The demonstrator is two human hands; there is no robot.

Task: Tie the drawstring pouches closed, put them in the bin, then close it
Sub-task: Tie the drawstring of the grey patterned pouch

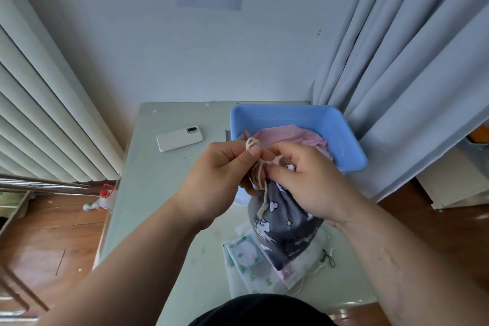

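Note:
A grey drawstring pouch (284, 222) with white cloud and star prints hangs above the table, held at its gathered neck. My left hand (219, 180) pinches a loop of the beige drawstring (260, 167). My right hand (309, 182) pinches the cord on the other side of the neck. One knotted cord end dangles down the pouch's front. Behind the hands, the blue bin (352, 145) stands open with a pink pouch (291, 135) inside. More pouches, pale and green-printed (246, 254), lie flat on the table under the grey one.
A white phone (179, 138) lies on the pale green table (158, 193) at the far left. A white piece (240, 200) shows under my left hand. A radiator stands at left, a curtain at right. A spray bottle (102, 200) sits on the floor.

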